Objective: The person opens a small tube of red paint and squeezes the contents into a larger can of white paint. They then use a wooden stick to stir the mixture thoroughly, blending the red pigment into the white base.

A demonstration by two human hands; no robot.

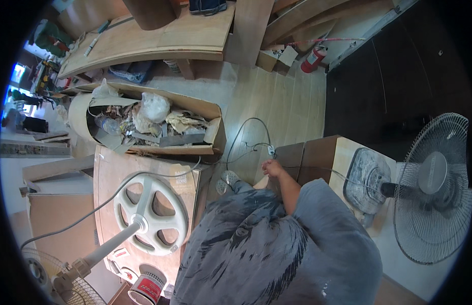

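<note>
My right hand (271, 166) reaches down past my grey, dusty shirt, its fingers curled. Whether anything sits between the fingers is too small to make out. Just beyond the fingertips is a small white cable socket (271, 150), with a dark cable (252, 120) looping over the wooden floor from it. No part of my left hand can be made out. A second cable (317, 168) runs on the right toward the fan base (367, 175), which is smeared with white dust.
A standing fan (433, 173) is at right on a wooden box (317, 150). Left are a white spoked fan base (150, 213) and paint bucket (147, 288). Ahead lie a debris-filled carton (208, 109), a wooden bench (195, 38) and a red fire extinguisher (314, 59).
</note>
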